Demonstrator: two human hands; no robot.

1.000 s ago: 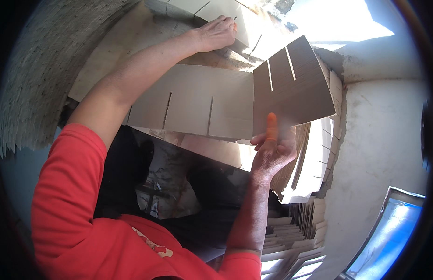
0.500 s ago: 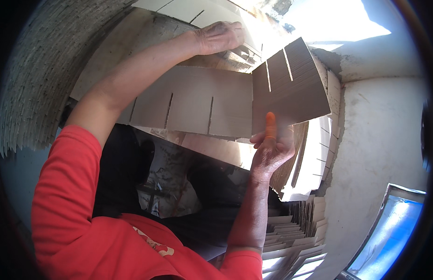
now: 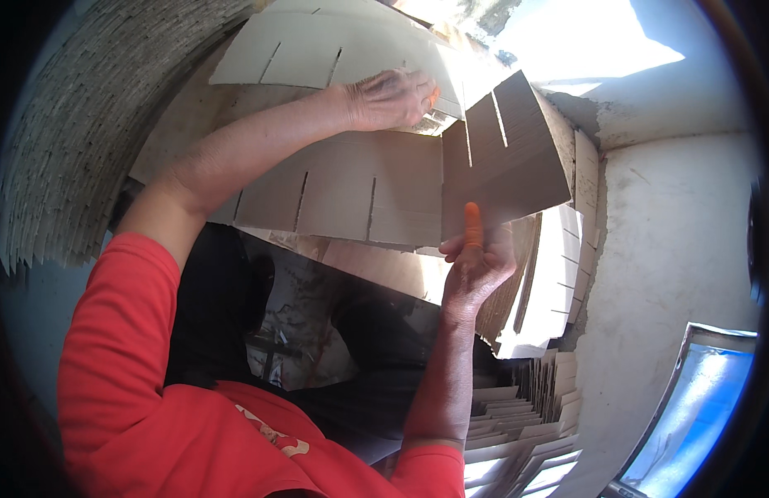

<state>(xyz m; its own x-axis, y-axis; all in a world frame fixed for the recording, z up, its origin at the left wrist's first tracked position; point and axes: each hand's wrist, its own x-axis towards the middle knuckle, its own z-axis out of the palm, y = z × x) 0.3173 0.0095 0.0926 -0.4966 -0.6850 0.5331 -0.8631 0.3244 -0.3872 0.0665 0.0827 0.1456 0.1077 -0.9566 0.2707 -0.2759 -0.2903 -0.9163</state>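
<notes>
My left hand (image 3: 391,100), an orange cover on one fingertip, is closed with curled fingers at the near edge of a pale slotted cardboard divider strip (image 3: 306,50); its fingertips are partly hidden. Nearer me lies a second slotted cardboard divider strip (image 3: 335,187), bent up at its right end into a shaded brown panel (image 3: 513,158) with two slits. At the bottom of that fold, my right hand (image 3: 482,261) grips the bent strip. One finger in an orange cover points up along the panel, while the other fingers are curled.
Stacked cardboard strips (image 3: 559,278) stand right of my right hand, with more slotted pieces (image 3: 517,423) below. A tall mass of layered cardboard (image 3: 94,133) rises at left. A wooden board (image 3: 376,261) lies under the work. A blue-and-silver panel (image 3: 691,415) leans by the white wall (image 3: 658,241).
My left hand has come nearer me, and the far pale strip has moved nearer with it. The bent strip and my right hand have shifted slightly left.
</notes>
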